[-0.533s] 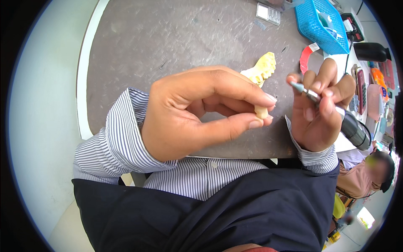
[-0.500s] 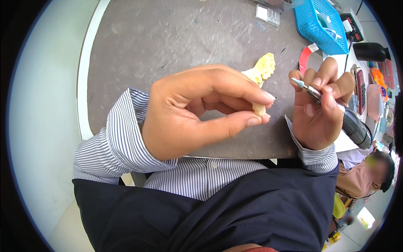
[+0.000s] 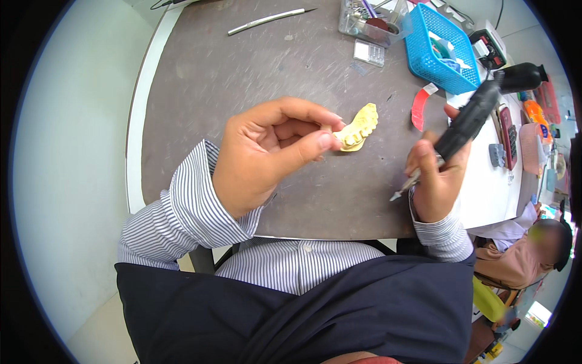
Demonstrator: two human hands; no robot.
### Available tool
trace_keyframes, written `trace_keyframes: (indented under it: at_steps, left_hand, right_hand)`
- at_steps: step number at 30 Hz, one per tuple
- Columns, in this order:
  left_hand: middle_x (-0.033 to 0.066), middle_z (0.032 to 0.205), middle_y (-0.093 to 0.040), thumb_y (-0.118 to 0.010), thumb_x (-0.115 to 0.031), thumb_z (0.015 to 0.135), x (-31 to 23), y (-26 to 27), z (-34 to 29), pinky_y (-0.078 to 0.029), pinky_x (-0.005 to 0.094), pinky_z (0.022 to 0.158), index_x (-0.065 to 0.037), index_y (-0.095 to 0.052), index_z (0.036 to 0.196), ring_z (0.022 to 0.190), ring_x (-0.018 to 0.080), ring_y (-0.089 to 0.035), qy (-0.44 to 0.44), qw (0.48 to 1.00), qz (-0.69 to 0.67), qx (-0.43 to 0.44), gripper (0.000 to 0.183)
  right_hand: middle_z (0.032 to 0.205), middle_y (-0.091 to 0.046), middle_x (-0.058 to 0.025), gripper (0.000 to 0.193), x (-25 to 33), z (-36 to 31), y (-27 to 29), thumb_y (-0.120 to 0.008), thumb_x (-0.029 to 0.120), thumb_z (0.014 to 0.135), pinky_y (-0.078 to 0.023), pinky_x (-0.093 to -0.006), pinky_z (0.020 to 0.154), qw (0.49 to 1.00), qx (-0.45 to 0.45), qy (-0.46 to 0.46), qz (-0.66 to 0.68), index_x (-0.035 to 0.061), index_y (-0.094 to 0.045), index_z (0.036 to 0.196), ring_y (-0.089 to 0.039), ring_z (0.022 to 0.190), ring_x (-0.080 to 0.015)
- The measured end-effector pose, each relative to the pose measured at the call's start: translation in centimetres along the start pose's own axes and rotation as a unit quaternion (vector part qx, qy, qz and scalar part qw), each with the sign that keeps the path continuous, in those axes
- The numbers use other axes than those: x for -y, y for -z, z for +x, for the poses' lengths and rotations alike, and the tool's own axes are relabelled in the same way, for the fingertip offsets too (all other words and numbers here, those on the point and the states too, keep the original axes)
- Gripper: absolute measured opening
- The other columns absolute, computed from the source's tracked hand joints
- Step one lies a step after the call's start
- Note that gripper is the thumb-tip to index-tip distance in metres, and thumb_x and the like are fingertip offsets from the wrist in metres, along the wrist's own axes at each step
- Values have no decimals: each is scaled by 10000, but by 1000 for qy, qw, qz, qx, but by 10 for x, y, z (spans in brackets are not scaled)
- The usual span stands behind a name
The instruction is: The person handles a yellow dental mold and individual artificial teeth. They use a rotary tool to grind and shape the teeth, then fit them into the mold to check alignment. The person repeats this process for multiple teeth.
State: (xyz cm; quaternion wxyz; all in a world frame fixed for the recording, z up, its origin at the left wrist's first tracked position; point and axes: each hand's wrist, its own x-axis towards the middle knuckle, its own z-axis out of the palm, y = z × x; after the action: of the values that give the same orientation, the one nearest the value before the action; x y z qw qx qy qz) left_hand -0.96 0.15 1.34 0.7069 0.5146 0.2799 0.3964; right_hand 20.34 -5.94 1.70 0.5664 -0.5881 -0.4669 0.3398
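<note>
My left hand is closed in a pinch, thumb against fingertips, on a small pale dental crown that is mostly hidden by the fingers. Right beside those fingertips a yellow dental cast with a row of teeth lies on the bench. My right hand is wrapped round a black rotary handpiece. The handpiece slants with its body up to the far right, while its pale pointed bit points down toward the near left, apart from the cast.
A red curved strip lies right of the cast. Farther back stand a blue basket, a clear box of tools and a small clear case. A knife-like tool lies at the far edge. Another person sits at right.
My left hand has moved left with the crown, its fingertips now beside the cast. My right hand has turned the handpiece over, so the bit points down instead of up and left.
</note>
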Motion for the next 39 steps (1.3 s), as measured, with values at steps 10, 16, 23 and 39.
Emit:
trace_keyframes:
  at_steps: [10, 16, 23, 39]
  left_hand:
    - [109, 987, -603, -558, -39, 830, -3, -2, 3, -460, 258, 775, -8, -599, 1029, 857, 158, -599, -3, 999, 51, -17, 206]
    - [112, 1012, -596, -552, -55, 841, -2, -4, 4, -449, 268, 831, 2, -587, 1060, 917, 158, -587, 6, 997, 73, 3, 229]
    - [128, 1012, -602, -554, -30, 836, -4, -7, 6, -456, 258, 823, -8, -500, 1171, 920, 156, -588, 8, 998, 65, 27, 340]
    - [105, 893, -636, -550, -12, 835, -7, -14, 9, -503, 255, 722, -8, -361, 1283, 847, 158, -617, 75, 986, 37, 144, 486]
  right_hand:
    - [687, -597, -55, 255, -14, -31, 17, -597, 104, 810, -405, -215, 428, 976, 66, -45, -202, 75, -511, 1048, -557, 496, -83]
    - [510, -543, -66, 228, 13, -14, 5, -577, 299, 794, -429, -339, 450, 871, 180, -65, -452, 147, -516, 953, -574, 481, -260]
    - [505, -517, -56, 336, 27, 3, 17, -606, 274, 789, -436, -310, 467, 834, 236, -12, -499, 162, -530, 1096, -574, 487, -211]
    - [939, -498, -79, 200, 9, 34, 0, -622, -23, 749, -461, -248, 637, 883, 367, 273, -103, 40, -609, 938, -539, 727, -142]
